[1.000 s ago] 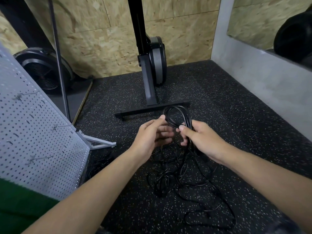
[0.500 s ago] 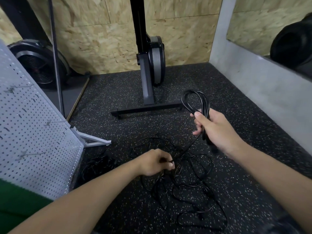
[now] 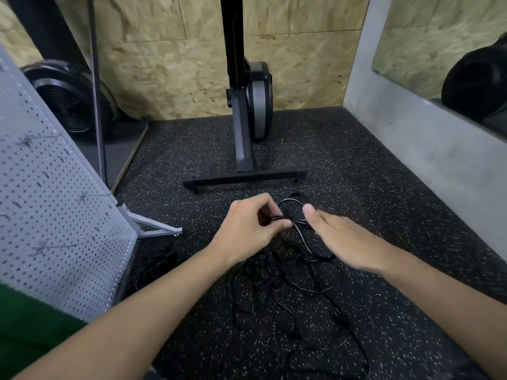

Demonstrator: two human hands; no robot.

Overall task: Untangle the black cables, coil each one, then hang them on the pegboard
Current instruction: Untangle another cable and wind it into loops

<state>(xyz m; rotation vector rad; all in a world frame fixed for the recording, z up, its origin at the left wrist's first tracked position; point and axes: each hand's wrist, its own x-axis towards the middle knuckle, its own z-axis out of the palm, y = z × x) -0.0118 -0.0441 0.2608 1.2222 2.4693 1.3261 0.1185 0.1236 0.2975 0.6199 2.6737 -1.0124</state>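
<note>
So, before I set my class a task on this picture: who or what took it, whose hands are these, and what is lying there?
It is one picture from a camera worn on a person's head, looking down at their own bare hands; there is no machine here. The left hand pinches a black cable that loops toward the right hand. Whether the right hand grips it is unclear. More cables lie tangled on the speckled floor. A white pegboard stands at the left.
</note>
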